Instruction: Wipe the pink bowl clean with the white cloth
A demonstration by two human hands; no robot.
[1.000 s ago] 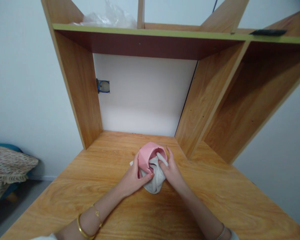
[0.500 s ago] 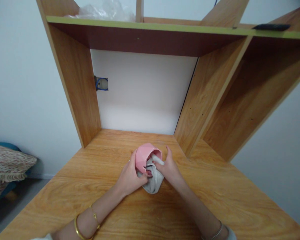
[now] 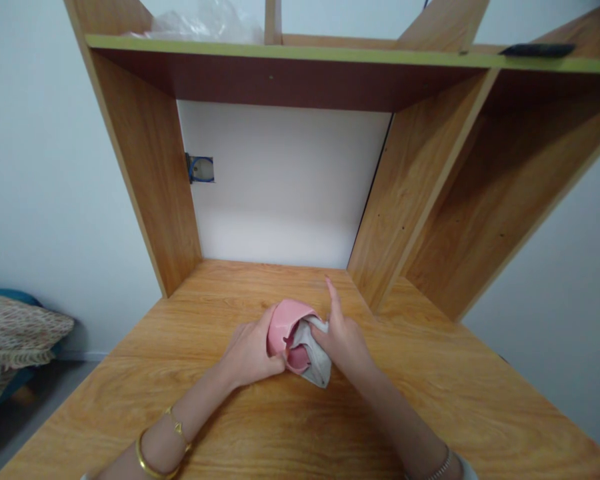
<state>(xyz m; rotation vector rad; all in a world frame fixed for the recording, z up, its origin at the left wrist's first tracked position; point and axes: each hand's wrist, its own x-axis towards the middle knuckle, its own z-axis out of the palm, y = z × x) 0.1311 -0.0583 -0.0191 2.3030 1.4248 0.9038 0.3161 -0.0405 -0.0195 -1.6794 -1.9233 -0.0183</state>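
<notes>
A pink, faceted pot-like container [image 3: 285, 321] is tilted above the wooden desk, its opening turned toward me and to the right. My left hand [image 3: 254, 350] is closed around its left side, thumb at the lower rim. Small notches show in that rim. A light grey cloth [image 3: 316, 357] lies partly inside the opening and hangs over the rim. My right hand [image 3: 345, 340] pinches the cloth at the right rim, with the index finger pointing up and away. The far side of the container is hidden.
The wooden desk [image 3: 205, 427] carries a shelf unit with an upright panel [image 3: 395, 200]. Clear plastic wrapping [image 3: 210, 23] and a dark flat object [image 3: 537, 50] lie on the upper shelf. An open socket box [image 3: 201, 169] is in the back wall. A patterned fringed blanket [image 3: 20, 327] is at left.
The container has shifted slightly down and left, its opening turned more toward me. The cloth has moved right in my right hand, so more of the pink inside shows.
</notes>
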